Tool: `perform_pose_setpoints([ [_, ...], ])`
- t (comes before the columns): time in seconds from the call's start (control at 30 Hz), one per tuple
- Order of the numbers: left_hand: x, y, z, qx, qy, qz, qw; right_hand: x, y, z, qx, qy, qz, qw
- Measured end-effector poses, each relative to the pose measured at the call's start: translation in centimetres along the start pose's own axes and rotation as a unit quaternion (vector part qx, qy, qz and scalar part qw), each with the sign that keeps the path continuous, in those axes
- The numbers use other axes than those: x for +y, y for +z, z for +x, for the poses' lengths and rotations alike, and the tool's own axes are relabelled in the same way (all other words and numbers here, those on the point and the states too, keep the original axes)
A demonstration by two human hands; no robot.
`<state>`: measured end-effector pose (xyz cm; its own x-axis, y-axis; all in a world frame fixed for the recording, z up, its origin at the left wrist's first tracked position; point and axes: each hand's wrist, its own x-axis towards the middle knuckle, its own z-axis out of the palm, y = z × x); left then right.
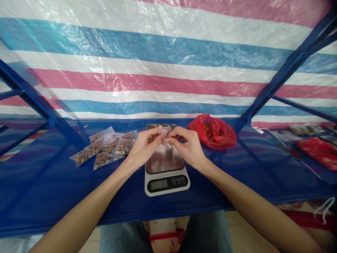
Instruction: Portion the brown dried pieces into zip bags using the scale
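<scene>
"Left side?"

"Filled bags (105, 146), overlapping; the pile could slide if the left forearm catches it."

"Middle?"

"Left hand (147, 142) pinches a small clear bag (165, 129) above the far part of the scale (165, 165); right hand (188, 144) pinches it opposite. Uneven pulling could tear the thin film; a wrist pressing the plate could upset the reading."

"Right?"

"Red bag (221, 131), open, contents showing; a knock from the right hand could spill them."
</scene>
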<state>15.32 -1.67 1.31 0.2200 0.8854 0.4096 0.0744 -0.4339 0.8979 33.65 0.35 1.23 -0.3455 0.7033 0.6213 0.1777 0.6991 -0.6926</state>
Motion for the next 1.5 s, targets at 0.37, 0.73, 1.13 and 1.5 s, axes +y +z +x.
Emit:
perform_pose_setpoints([
  [0.37, -0.3, -1.0, 0.3, 0.032, -0.001, 0.030, 0.999, 0.5, 0.4, -0.3, 0.013, -0.037, -0.070, 0.997],
  [0.73, 0.4, -1.1, -0.1, 0.008, 0.031, 0.176, 0.984, -0.4, 1.0, -1.0, 0.024, 0.019, -0.042, 0.999],
  [1.13, -0.3, -1.0, -0.5, -0.025, 0.106, 0.288, 0.951, -0.5, -0.1, -0.3, -0.077, 0.008, -0.119, 0.990],
  [1.5, -0.4, 0.2, -1.3, 0.087, 0.200, 0.449, 0.866, -1.5, -0.5, 0.2, -0.103, 0.018, -0.324, 0.940],
])
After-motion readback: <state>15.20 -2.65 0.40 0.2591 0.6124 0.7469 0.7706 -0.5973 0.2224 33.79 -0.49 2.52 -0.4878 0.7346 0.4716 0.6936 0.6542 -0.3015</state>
